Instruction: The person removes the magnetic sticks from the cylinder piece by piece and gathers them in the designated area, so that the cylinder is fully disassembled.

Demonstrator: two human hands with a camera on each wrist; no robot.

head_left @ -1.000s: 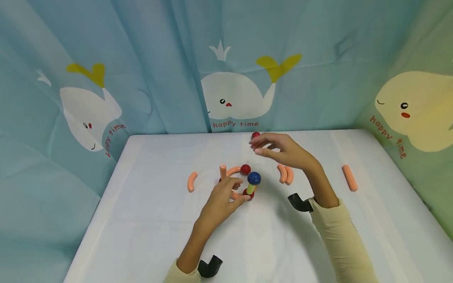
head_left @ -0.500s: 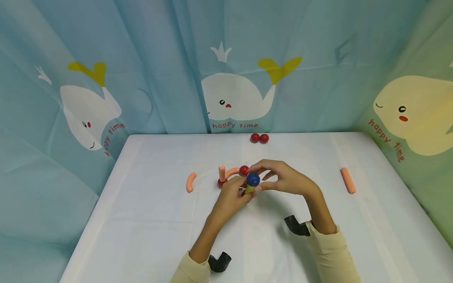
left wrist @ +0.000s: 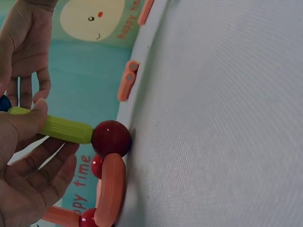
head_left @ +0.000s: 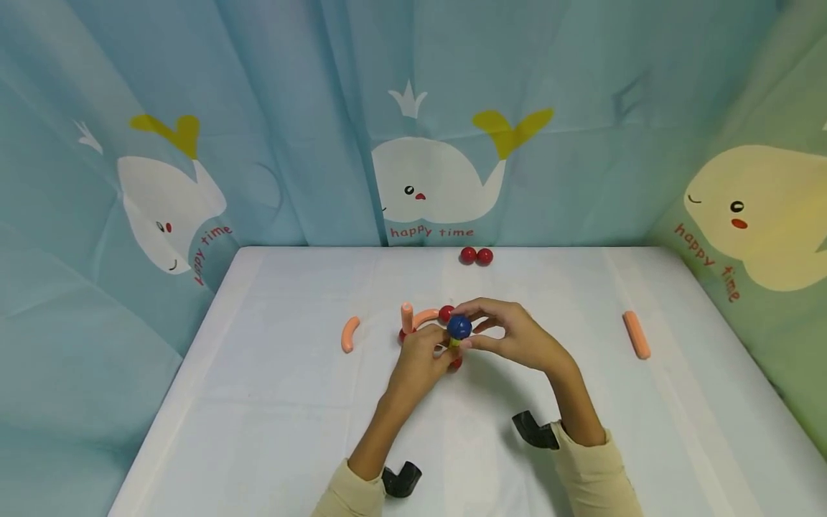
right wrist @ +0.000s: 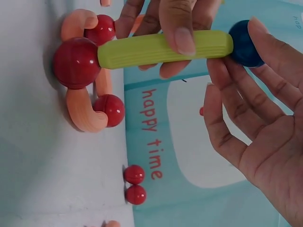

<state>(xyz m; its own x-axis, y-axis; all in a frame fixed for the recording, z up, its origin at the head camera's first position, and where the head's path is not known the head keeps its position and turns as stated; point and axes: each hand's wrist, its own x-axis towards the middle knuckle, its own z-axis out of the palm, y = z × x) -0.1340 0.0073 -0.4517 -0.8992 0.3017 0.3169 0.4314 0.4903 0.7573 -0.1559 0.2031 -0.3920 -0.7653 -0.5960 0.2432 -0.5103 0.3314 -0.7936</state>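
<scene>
A yellow-green ridged stick (right wrist: 137, 51) stands upright on a red ball (right wrist: 75, 62), with a blue ball (head_left: 459, 327) on its top end. My left hand (head_left: 420, 359) pinches the stick between thumb and fingers. My right hand (head_left: 520, 336) holds the blue ball with thumb and fingertips. The lower red ball joins a ring of curved orange pieces (left wrist: 112, 189) and more red balls, such as this red ball (right wrist: 109, 110). From the ring's left side an orange stick (head_left: 406, 316) rises upright. My left hand hides part of the ring in the head view.
Two loose red balls (head_left: 476, 256) sit together at the table's back edge. A curved orange piece (head_left: 349, 334) lies to the left, a straight orange stick (head_left: 636, 334) far right. Two short orange pieces (left wrist: 127, 81) lie beyond my right hand. A whale-printed curtain (head_left: 291, 143) hangs behind.
My right hand has come from the back edge, near the loose red balls, down to the blue ball. My left hand has shifted slightly right and now grips the yellow-green stick.
</scene>
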